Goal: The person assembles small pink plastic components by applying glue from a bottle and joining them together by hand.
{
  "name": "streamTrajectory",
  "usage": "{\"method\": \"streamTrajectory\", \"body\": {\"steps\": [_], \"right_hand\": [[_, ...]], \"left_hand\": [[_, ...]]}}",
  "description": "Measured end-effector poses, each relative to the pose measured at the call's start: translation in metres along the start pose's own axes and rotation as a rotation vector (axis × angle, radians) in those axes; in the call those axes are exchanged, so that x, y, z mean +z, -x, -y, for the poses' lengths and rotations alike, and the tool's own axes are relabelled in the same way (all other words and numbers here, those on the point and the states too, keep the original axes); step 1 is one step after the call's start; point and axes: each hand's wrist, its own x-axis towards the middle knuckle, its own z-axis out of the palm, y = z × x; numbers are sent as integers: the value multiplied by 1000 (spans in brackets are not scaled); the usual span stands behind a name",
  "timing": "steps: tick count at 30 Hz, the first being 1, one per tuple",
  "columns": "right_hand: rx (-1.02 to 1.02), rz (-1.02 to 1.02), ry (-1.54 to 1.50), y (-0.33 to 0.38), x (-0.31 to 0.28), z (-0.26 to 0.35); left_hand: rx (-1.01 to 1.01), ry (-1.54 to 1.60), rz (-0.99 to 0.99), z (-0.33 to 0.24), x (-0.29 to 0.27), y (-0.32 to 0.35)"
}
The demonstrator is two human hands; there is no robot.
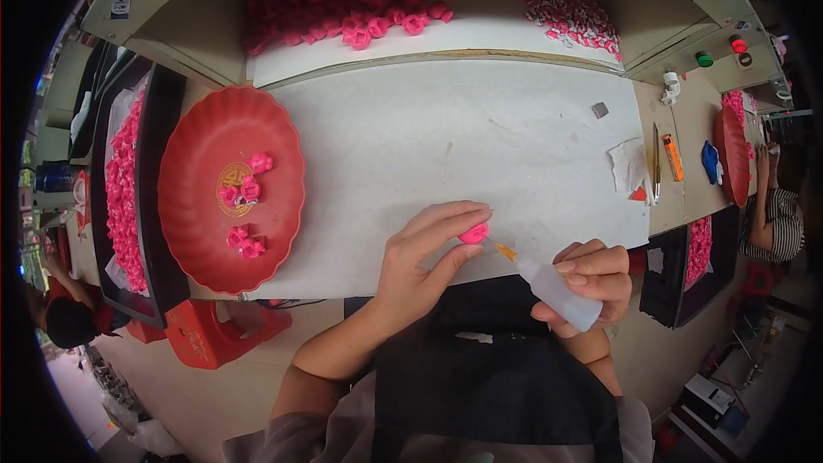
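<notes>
My left hand (420,261) pinches a small pink flower-shaped piece (473,233) between thumb and fingers, just above the near edge of the white work sheet (463,146). My right hand (591,279) grips a small translucent squeeze bottle (557,293). Its thin orange-tipped nozzle (504,250) points up-left and touches the pink piece. A round red scalloped tray (193,223) lies to the left, with several pink flower pieces (244,193) in it.
Heaps of pink pieces (343,0) and of white-and-pink small parts (570,13) lie on the shelf at the back. A black tray of pink pieces (124,189) is far left. A lighter (673,157), tweezers (656,159) and tissue (630,167) lie right. Another person (771,206) sits far right.
</notes>
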Motion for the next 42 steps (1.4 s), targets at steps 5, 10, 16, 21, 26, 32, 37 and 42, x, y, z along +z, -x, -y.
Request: {"method": "streamTrajectory", "body": {"steps": [5, 10, 16, 21, 26, 32, 37, 42], "right_hand": [[-7, 4, -47, 3, 2, -2], [-4, 1, -34, 3, 3, -3], [-18, 14, -44, 3, 3, -5], [-16, -3, -39, 0, -3, -10], [76, -178, -161, -20, -29, -38], [508, 31, -124, -95, -47, -106], [362, 54, 656, -150, -41, -188], [342, 156, 1056, -164, -20, -212]], "left_hand": [[-21, 40, 6, 1, 0, 1], [-41, 57, 13, -1, 0, 1], [-46, 44, 16, 2, 2, 0], [-71, 57, 4, 3, 1, -1], [-82, 51, -86, 7, -13, -5], [-73, 108, -187, 15, -25, -7], [-66, 80, -159, 15, -19, -8], [-81, 63, -110, 16, -18, -12]]}}
